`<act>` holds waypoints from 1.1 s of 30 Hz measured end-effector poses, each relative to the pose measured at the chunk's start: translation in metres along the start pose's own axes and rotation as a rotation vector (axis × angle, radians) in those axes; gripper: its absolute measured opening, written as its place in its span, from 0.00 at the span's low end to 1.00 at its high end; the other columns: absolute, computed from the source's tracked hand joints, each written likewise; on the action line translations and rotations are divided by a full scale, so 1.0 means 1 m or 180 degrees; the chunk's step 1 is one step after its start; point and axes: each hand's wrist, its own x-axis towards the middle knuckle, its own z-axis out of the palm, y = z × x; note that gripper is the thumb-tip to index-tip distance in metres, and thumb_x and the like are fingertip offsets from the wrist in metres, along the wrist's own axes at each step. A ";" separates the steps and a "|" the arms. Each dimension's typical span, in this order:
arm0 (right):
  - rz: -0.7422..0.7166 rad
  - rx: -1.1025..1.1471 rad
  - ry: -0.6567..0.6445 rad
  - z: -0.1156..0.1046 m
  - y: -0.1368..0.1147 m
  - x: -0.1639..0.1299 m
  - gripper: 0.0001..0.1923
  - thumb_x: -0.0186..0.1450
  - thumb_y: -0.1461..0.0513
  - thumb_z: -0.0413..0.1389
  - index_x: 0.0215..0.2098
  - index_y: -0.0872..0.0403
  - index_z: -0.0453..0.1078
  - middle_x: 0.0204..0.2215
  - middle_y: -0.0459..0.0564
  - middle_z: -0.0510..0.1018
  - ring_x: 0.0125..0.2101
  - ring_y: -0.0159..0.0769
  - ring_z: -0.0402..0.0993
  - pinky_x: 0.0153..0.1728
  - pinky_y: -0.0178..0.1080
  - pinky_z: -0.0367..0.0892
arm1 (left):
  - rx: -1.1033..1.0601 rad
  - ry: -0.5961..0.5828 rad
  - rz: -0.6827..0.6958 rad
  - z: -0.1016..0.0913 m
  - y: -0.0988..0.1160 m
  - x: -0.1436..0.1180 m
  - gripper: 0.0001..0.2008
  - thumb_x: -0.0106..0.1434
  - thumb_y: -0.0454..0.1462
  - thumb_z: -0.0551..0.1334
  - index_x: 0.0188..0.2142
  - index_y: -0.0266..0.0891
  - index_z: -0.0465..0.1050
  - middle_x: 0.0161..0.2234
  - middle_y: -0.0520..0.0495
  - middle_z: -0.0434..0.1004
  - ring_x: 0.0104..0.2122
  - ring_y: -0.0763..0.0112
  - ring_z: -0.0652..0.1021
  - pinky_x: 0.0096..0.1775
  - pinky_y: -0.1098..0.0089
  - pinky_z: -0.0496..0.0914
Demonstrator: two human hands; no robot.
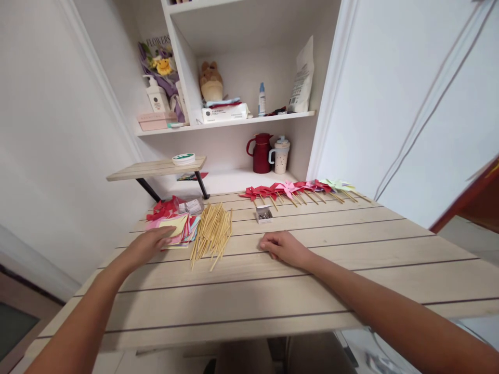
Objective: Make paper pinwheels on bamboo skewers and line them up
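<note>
My left hand reaches to a stack of coloured paper sheets at the left of the table. Its fingers are stretched over the yellow sheet on top, with the thumb lower and apart. My right hand rests on the tabletop with its fingers curled in, and nothing shows in them. Between the hands lies a loose heap of thin wooden sticks. A small open box of tiny metal pieces stands just beyond my right hand.
Finished paper pinwheels on sticks line the table's back edge. Folded red paper and a clear packet lie behind the stack. A small raised shelf stands back left. A red jug and a cup stand behind.
</note>
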 end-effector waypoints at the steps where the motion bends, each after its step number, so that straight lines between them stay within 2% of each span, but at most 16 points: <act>1: 0.0001 -0.0002 0.0004 0.000 0.000 0.000 0.17 0.67 0.53 0.53 0.24 0.53 0.67 0.18 0.43 0.70 0.22 0.31 0.62 0.26 0.34 0.56 | 0.0004 0.0005 -0.0029 0.000 0.001 0.000 0.29 0.66 0.48 0.50 0.58 0.36 0.72 0.60 0.38 0.73 0.58 0.53 0.75 0.58 0.60 0.67; 4: 0.0028 -0.0015 0.0005 0.000 0.000 0.001 0.16 0.66 0.54 0.53 0.25 0.53 0.68 0.18 0.42 0.70 0.22 0.31 0.62 0.26 0.34 0.56 | 0.0093 0.0069 -0.0146 0.001 0.001 0.001 0.29 0.65 0.49 0.50 0.58 0.38 0.72 0.59 0.39 0.74 0.57 0.54 0.75 0.57 0.59 0.68; 6: 0.0034 -0.0015 -0.0005 0.000 -0.001 0.001 0.15 0.66 0.54 0.53 0.25 0.53 0.69 0.18 0.42 0.70 0.21 0.31 0.62 0.26 0.34 0.56 | 0.0226 0.0249 -0.0169 0.002 0.003 0.002 0.26 0.66 0.47 0.50 0.56 0.40 0.73 0.56 0.41 0.77 0.54 0.55 0.77 0.54 0.60 0.69; 10: 0.0001 0.0011 -0.0017 -0.001 -0.003 0.000 0.15 0.66 0.54 0.53 0.26 0.53 0.70 0.18 0.42 0.71 0.22 0.32 0.63 0.27 0.34 0.57 | 0.0654 0.0806 -0.0155 0.000 0.010 0.000 0.20 0.67 0.44 0.49 0.44 0.42 0.79 0.52 0.42 0.80 0.52 0.55 0.77 0.54 0.59 0.67; 13: -0.0009 -0.0028 0.0051 -0.001 -0.004 0.000 0.14 0.67 0.55 0.53 0.26 0.53 0.71 0.19 0.43 0.72 0.22 0.32 0.64 0.27 0.34 0.57 | 0.1107 0.1452 -0.0287 -0.005 0.021 -0.005 0.20 0.70 0.41 0.48 0.40 0.42 0.79 0.52 0.42 0.80 0.52 0.55 0.77 0.57 0.54 0.62; 16: -0.0102 -0.0080 0.0225 -0.001 -0.009 0.001 0.14 0.67 0.56 0.53 0.27 0.53 0.71 0.20 0.44 0.73 0.24 0.32 0.65 0.28 0.34 0.58 | 0.1454 0.2275 -0.0405 -0.013 0.035 -0.009 0.20 0.73 0.39 0.46 0.40 0.40 0.77 0.49 0.44 0.81 0.48 0.59 0.78 0.61 0.51 0.57; 18: -0.0157 0.0051 0.0284 -0.001 -0.017 0.003 0.14 0.67 0.57 0.53 0.26 0.54 0.71 0.21 0.45 0.74 0.24 0.31 0.66 0.29 0.34 0.59 | 0.1666 0.2598 -0.0308 -0.019 0.046 -0.007 0.17 0.73 0.39 0.48 0.42 0.39 0.75 0.47 0.46 0.81 0.46 0.61 0.78 0.62 0.50 0.56; 20: -0.0084 0.0522 0.0080 0.001 -0.026 0.007 0.13 0.67 0.55 0.55 0.29 0.54 0.72 0.22 0.45 0.75 0.23 0.31 0.68 0.27 0.33 0.60 | 0.1818 0.3054 -0.0011 -0.022 0.062 0.000 0.13 0.72 0.38 0.53 0.39 0.39 0.75 0.42 0.47 0.82 0.42 0.62 0.79 0.60 0.49 0.58; 22: 0.0145 0.1214 -0.0415 0.002 -0.036 0.011 0.15 0.67 0.51 0.56 0.34 0.55 0.73 0.23 0.47 0.77 0.22 0.31 0.71 0.26 0.33 0.62 | 0.1863 0.3686 0.0539 -0.022 0.083 0.010 0.08 0.68 0.37 0.59 0.35 0.40 0.75 0.37 0.48 0.83 0.37 0.62 0.79 0.57 0.50 0.61; 24: 0.0287 0.1852 -0.0679 0.003 -0.047 0.017 0.21 0.68 0.46 0.54 0.42 0.56 0.72 0.30 0.52 0.81 0.26 0.33 0.77 0.27 0.33 0.64 | 0.1827 0.3818 0.1204 -0.016 0.112 0.019 0.03 0.65 0.34 0.63 0.38 0.40 0.76 0.38 0.49 0.84 0.38 0.61 0.80 0.57 0.50 0.61; 25: 0.0362 0.2203 -0.0709 0.002 -0.052 0.019 0.25 0.68 0.44 0.52 0.45 0.56 0.71 0.33 0.53 0.82 0.28 0.35 0.79 0.29 0.34 0.66 | 0.1803 0.3795 0.1541 -0.011 0.127 0.023 0.06 0.63 0.32 0.64 0.40 0.41 0.76 0.39 0.49 0.84 0.39 0.62 0.80 0.58 0.51 0.61; 28: 0.0511 0.3081 -0.0541 -0.003 -0.063 0.026 0.28 0.68 0.40 0.50 0.49 0.53 0.68 0.37 0.54 0.82 0.33 0.38 0.81 0.34 0.37 0.70 | 0.1707 0.3670 0.2433 0.007 0.171 0.031 0.11 0.62 0.28 0.64 0.43 0.40 0.76 0.41 0.48 0.85 0.41 0.64 0.81 0.61 0.52 0.58; 30: 0.0499 0.3275 -0.0266 -0.007 -0.068 0.028 0.28 0.66 0.40 0.53 0.47 0.53 0.70 0.36 0.53 0.82 0.33 0.38 0.80 0.33 0.38 0.70 | 0.1534 0.3624 0.2708 0.019 0.193 0.035 0.10 0.63 0.28 0.64 0.43 0.41 0.77 0.40 0.47 0.85 0.41 0.64 0.82 0.62 0.52 0.56; 33: 0.0355 0.3264 0.0338 -0.011 -0.067 0.027 0.23 0.61 0.47 0.64 0.46 0.53 0.73 0.39 0.50 0.82 0.34 0.35 0.78 0.34 0.36 0.69 | 0.1409 0.3570 0.2957 0.034 0.213 0.041 0.11 0.64 0.27 0.63 0.43 0.42 0.78 0.40 0.48 0.85 0.42 0.66 0.81 0.63 0.54 0.54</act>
